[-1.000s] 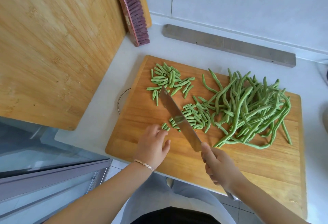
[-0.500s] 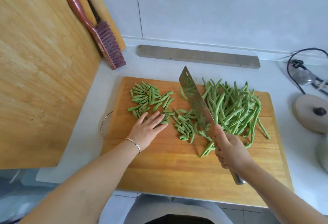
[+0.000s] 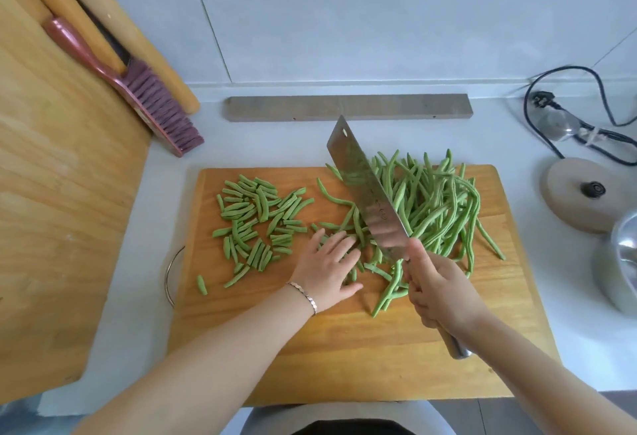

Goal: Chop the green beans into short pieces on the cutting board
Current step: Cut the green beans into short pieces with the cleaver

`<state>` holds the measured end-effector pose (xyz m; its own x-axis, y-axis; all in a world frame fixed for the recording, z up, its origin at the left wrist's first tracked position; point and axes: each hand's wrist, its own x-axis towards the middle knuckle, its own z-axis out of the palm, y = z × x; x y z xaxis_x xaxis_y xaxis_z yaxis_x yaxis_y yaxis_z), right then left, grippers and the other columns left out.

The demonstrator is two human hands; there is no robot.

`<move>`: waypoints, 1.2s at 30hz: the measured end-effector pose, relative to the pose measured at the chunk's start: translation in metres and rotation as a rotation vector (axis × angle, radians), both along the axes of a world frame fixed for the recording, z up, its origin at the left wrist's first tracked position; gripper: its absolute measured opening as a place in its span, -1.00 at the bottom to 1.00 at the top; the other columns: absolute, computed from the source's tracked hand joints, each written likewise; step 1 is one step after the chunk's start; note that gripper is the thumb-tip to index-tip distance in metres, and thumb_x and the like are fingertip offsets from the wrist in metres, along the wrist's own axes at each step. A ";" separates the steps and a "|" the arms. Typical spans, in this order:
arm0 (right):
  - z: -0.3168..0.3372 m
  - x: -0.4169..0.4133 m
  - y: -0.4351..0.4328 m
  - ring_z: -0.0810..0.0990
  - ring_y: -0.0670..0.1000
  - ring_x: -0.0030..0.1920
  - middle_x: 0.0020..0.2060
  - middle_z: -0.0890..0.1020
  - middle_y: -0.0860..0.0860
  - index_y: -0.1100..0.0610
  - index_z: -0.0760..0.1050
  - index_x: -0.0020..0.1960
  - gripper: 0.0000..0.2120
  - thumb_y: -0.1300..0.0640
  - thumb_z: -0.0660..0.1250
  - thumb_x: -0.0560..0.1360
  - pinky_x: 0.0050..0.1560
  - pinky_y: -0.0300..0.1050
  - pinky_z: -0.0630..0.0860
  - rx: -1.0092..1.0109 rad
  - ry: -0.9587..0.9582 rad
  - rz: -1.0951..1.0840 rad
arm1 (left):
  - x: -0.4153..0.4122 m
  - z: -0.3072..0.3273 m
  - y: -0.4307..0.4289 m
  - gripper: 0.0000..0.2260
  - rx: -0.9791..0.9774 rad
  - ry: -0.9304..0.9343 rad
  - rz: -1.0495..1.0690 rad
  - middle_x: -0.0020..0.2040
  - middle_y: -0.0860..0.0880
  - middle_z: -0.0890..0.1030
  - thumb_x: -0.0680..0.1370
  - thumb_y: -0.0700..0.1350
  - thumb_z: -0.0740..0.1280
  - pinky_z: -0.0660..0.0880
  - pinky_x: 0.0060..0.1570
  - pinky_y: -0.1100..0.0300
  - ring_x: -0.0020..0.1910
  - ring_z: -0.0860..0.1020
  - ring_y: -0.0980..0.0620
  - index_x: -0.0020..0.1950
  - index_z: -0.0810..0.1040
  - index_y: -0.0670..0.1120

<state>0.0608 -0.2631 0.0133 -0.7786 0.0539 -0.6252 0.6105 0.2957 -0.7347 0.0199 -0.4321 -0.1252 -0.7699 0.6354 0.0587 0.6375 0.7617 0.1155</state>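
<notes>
Cleaver (image 3: 368, 193) poised between the left grip (image 3: 327, 269) and the uncut green beans (image 3: 437, 203)

Right grip (image 3: 437, 293) clamped round the cleaver's handle, blade running away from the person; left grip spread flat, fingers straight, on a few beans just left of the blade; the long heap lies right of it on the cutting board (image 3: 344, 348); cut pieces (image 3: 258, 221) further left.

Not much worn here tbh: a thin bracelet (image 3: 305, 296) of small flat metallic links sits just behind the left hand (image 3: 327, 269). Both forearms are bare. A pale grey top (image 3: 262, 417) and a dark garment (image 3: 344, 432) peek in at the bottom edge.
</notes>
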 end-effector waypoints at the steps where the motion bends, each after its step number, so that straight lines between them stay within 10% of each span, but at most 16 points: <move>1: -0.001 0.000 0.001 0.14 -0.06 -0.58 -0.60 0.21 -0.06 0.17 0.25 -0.27 -0.46 -0.35 0.06 0.35 -0.52 -0.23 0.11 -0.002 -0.005 -0.001 | -0.003 -0.001 0.002 -0.54 -0.003 0.004 0.036 0.08 -0.04 0.60 0.28 0.20 0.45 0.46 0.14 -0.14 0.14 0.54 -0.05 0.00 0.60 -0.10; 15: -0.011 -0.008 0.007 0.18 -0.09 -0.61 -0.60 0.25 -0.07 0.14 0.30 -0.30 -0.54 -0.24 0.06 0.51 -0.56 -0.28 0.15 -0.040 -0.060 -0.003 | -0.021 0.004 -0.056 -0.74 -0.027 0.118 0.231 -0.01 -0.13 0.58 0.25 -0.08 0.41 0.44 0.12 -0.05 0.02 0.54 -0.14 -0.11 0.61 -0.14; 30: -0.007 -0.008 0.009 0.14 -0.06 -0.57 -0.59 0.22 -0.06 0.17 0.26 -0.27 -0.48 -0.33 0.07 0.35 -0.55 -0.26 0.11 -0.037 -0.023 0.002 | -0.023 0.007 -0.029 -0.64 -0.161 0.077 -0.173 -0.21 -0.04 0.55 0.35 0.23 0.33 0.51 -0.08 0.06 -0.24 0.50 -0.05 -0.17 0.56 -0.06; 36: -0.010 -0.008 0.006 0.15 -0.07 -0.58 -0.60 0.23 -0.06 0.16 0.25 -0.28 -0.50 -0.32 0.08 0.34 -0.55 -0.27 0.12 -0.052 -0.045 0.004 | -0.023 -0.003 -0.052 -0.81 -0.149 0.205 -0.146 -0.24 -0.06 0.53 0.26 -0.13 0.49 0.51 -0.03 0.02 -0.25 0.49 -0.06 -0.25 0.51 -0.07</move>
